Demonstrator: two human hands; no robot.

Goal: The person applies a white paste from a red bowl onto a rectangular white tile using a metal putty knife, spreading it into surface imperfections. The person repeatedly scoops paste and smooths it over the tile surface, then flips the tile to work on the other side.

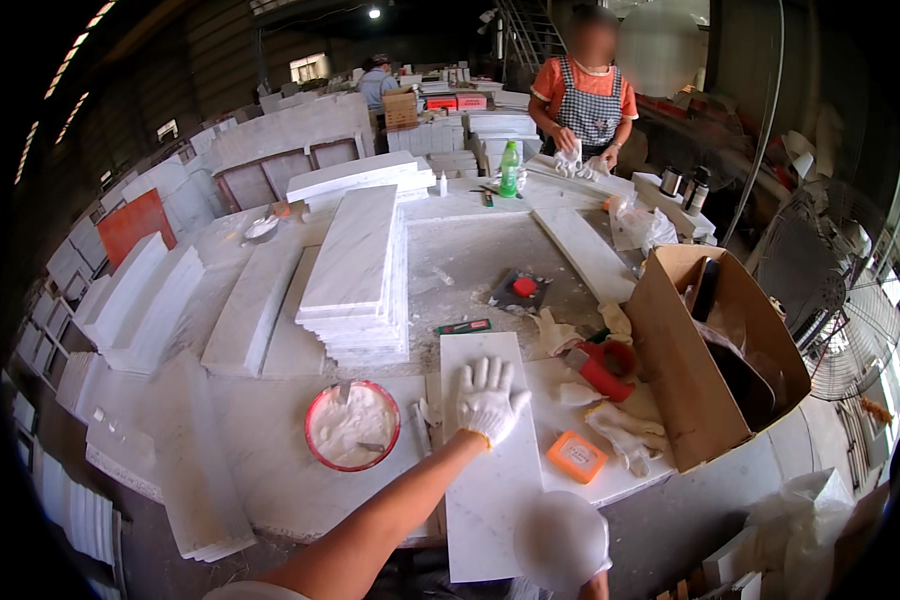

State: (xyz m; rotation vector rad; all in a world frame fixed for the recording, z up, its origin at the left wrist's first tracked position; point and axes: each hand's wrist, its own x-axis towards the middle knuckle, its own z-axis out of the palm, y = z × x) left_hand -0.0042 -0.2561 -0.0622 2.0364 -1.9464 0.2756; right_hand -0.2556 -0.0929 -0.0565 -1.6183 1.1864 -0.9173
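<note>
My left hand (pixel 488 405), in a white knit glove, lies flat on a long white marble slab (pixel 490 500), fingers spread. The slab's near end juts past the table's front edge. My right hand (pixel 604 548), gloved too, is beside that near end; a blurred patch covers most of it, so its fingers are hidden. Left of the slab stands a red-rimmed bowl (pixel 353 425) of white paste with scrapers in it. An orange box (pixel 576 457) and a loose white glove (pixel 625 437) lie to the right, near a red tape roll (pixel 605 370).
A stack of marble slabs (pixel 355 270) rises beyond the bowl. On the right stands an open cardboard box (pixel 715 350), with a fan (pixel 840 290) behind it. A green bottle (pixel 510 170) stands farther back. Across the table, a person in a checked apron (pixel 590 110) handles white gloves.
</note>
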